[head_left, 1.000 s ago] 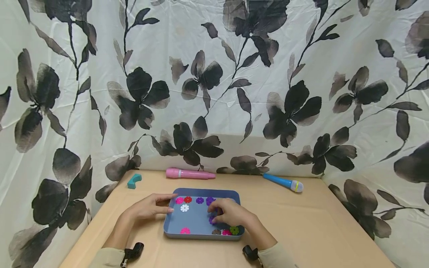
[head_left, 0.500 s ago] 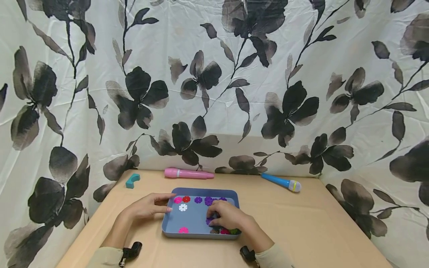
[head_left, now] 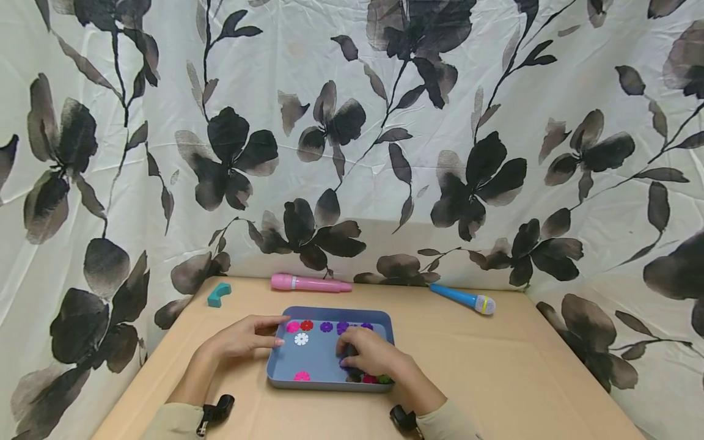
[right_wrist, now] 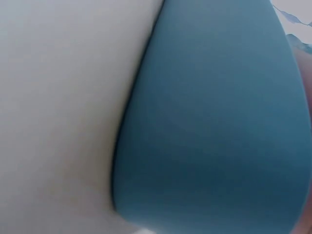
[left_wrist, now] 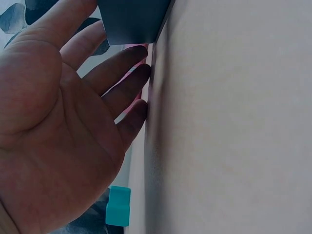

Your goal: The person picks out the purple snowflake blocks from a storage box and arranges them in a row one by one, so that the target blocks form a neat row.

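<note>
A blue-grey tray [head_left: 308,357] holds several small flower-shaped discs. My left hand [head_left: 233,337] rests at its left side, thumb and index finger touching the rim. In the left wrist view, the fingers of this left hand [left_wrist: 73,102] stay extended beside the tray's wall [left_wrist: 134,22]. My right hand [head_left: 371,353] reaches over the right wall, fingers curled down at a purple flower-shaped disc [head_left: 343,366] that they partly hide. Other purple discs [head_left: 327,327] line the back. A white disc [head_left: 301,339] lies front of pink and red ones [head_left: 306,326].
Behind the tray lie a pink toy microphone [head_left: 310,283] and, to the right, a blue one [head_left: 462,298]. A teal bracket-shaped block [head_left: 219,294] sits at the back left. The tray's wall [right_wrist: 209,122] fills much of the right wrist view. Flowered cloth [head_left: 385,183] hangs behind the table.
My right hand has shifted slightly toward the near side of the tray with the purple disc at its fingertips, covering more of the near-right discs. The left hand stays at the rim.
</note>
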A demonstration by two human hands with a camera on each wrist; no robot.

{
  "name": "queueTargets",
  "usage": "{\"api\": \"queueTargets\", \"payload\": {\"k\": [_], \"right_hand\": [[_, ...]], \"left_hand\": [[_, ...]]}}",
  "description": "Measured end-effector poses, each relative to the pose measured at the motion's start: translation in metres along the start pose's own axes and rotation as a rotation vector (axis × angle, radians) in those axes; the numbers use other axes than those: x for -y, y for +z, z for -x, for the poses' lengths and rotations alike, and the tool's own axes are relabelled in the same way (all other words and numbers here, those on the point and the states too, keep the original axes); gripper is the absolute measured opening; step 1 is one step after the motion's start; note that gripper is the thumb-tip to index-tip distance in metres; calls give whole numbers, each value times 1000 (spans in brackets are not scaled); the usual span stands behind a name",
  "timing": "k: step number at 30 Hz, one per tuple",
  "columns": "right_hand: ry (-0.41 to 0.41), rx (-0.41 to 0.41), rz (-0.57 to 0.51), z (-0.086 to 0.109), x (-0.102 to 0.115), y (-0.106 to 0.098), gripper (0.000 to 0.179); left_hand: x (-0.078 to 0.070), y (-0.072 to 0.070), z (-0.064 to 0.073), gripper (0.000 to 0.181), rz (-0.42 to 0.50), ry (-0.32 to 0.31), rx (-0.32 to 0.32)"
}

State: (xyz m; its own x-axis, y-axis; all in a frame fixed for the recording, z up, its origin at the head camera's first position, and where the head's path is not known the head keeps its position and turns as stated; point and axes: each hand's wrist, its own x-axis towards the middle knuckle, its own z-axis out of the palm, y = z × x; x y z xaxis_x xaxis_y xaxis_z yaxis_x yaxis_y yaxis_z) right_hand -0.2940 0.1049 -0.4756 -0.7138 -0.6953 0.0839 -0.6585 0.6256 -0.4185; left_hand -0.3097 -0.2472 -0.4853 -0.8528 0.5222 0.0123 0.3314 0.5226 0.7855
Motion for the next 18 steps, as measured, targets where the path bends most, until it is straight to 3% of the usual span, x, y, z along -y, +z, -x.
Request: {"api": "queueTargets", "payload": {"k": [5, 13, 18], "right_hand": [[15, 9, -12, 0, 0, 2, 11], [39, 55, -87, 1, -2, 2, 14], [-2, 13, -79, 2, -4, 1, 16]], "left_hand": [[-1, 0, 0, 62, -4, -20, -2], [-3, -1, 1, 61, 33, 5, 6], [-1, 0, 2, 62, 20, 10, 1]]}}
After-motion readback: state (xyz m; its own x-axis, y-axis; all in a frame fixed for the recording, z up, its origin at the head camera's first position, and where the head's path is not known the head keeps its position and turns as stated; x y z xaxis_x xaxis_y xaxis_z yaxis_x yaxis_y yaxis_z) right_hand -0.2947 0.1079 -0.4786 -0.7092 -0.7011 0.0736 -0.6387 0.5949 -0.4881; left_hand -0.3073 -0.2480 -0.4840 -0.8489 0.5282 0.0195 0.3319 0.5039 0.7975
